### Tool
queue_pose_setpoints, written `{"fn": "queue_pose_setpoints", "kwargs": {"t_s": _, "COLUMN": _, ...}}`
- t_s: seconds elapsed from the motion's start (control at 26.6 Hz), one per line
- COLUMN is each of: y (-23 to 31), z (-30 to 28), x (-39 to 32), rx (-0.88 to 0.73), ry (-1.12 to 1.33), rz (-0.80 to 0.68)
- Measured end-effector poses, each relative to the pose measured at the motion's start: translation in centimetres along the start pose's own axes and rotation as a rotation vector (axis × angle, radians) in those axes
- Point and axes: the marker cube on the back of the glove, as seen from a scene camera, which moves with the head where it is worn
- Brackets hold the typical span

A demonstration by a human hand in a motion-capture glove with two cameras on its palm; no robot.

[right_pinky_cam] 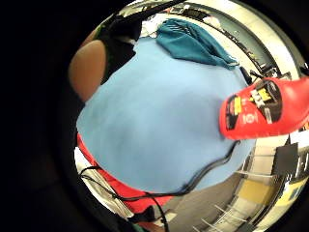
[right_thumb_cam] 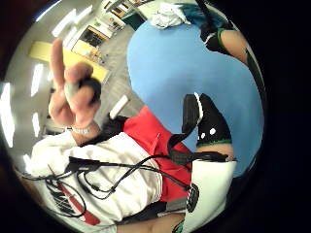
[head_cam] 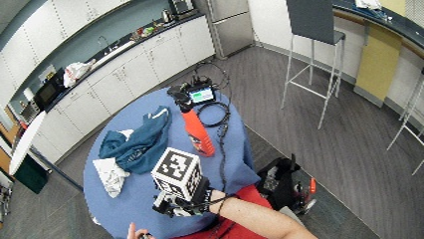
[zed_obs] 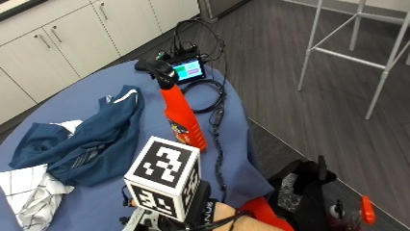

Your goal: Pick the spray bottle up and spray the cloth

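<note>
White checked cloth [zed_obs: 25,195]: crumpled at the far left of the round counter covered in blue fabric [zed_obs: 96,86], touching the edge of the teal cloth; soft and limp.
Dark teal cloth garment [zed_obs: 96,137]: lies rumpled on the counter between the white cloth and the bottle, near the bottle but apart from it. Judged light and floppy; it will soak spray where it lies and needs no holding.
Tall red plastic spray bottle with black trigger head [zed_obs: 181,115]: stands upright on the counter just right of the teal cloth, in front of a small screen device [zed_obs: 189,70] with coiled black cables [zed_obs: 208,98] beside it.
Bottle handling: rigid, smooth plastic, likely a little slippery; tall and narrow, so probably easy to tip with a sideways knock. How full it is cannot be told, so its weight is unknown.
Where to hold: my judgement is the neck just under the black head, index finger on the trigger, nozzle turned toward the teal cloth.
Black-gloved right hand [zed_obs: 192,211]: at the near counter edge, well short of the bottle, touching nothing of the task's. The palm views show counter and bottle ahead of it, nothing in its grasp; whether the fingers are curled I cannot tell.
</note>
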Motion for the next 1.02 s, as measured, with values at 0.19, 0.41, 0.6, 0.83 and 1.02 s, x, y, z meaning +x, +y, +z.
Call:
{"fn": "queue_pose_setpoints", "kwargs": {"t_s": 0.19, "y": 2.8, "z": -0.2, "x": -1.3, "rx": 0.055, "ry": -0.032, "rz": -0.049}}
{"fn": "queue_pose_setpoints", "kwargs": {"t_s": 0.41, "y": 9.0, "z": -1.2, "x": -5.0, "rx": 0.110, "ry": -0.136, "rz": -0.044}}
{"fn": "queue_pose_setpoints", "kwargs": {"t_s": 0.6, "y": 10.9, "z": -2.5, "x": -7.4, "rx": 0.124, "ry": -0.137, "rz": -0.067}}
{"fn": "queue_pose_setpoints", "kwargs": {"t_s": 0.83, "y": 10.9, "z": -4.0, "x": -4.6, "rx": 0.183, "ry": -0.166, "rz": 0.047}}
{"fn": "queue_pose_setpoints", "kwargs": {"t_s": 1.02, "y": 11.2, "z": -5.5, "x": 0.1, "rx": 0.275, "ry": -0.216, "rz": 0.211}}
